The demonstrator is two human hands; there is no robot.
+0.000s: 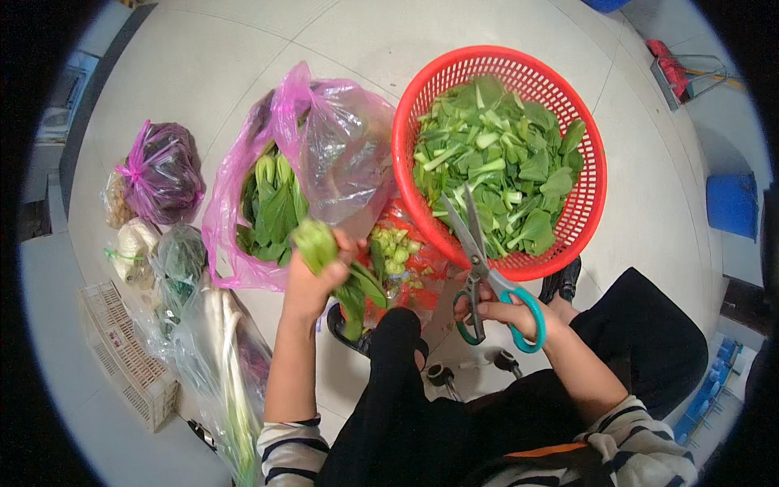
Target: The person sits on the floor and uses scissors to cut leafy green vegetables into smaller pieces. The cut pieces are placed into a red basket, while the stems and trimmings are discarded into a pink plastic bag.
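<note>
My left hand [316,277] grips a head of bok choy [315,243], its pale base up and its leaves hanging below the fingers. In my right hand [517,313] is a pair of scissors [478,259] with teal handles, blades parted and pointing up over the near rim of a red plastic basket [420,213]. Cut green leaves and stems [487,158] fill much of that basket. Beyond my left hand lies a pink plastic bag [225,225] holding whole bok choy [277,207]. Between my hands, trimmed stem ends [395,252] rest on a red plastic bag [426,268].
To the left lie a tied purple bag [161,173], a bagged pale vegetable [135,246], long leeks [225,341] in clear plastic and a cream plastic crate [128,353]. Stool casters [441,374] stand below my knees. A blue bin [732,204] is at far right.
</note>
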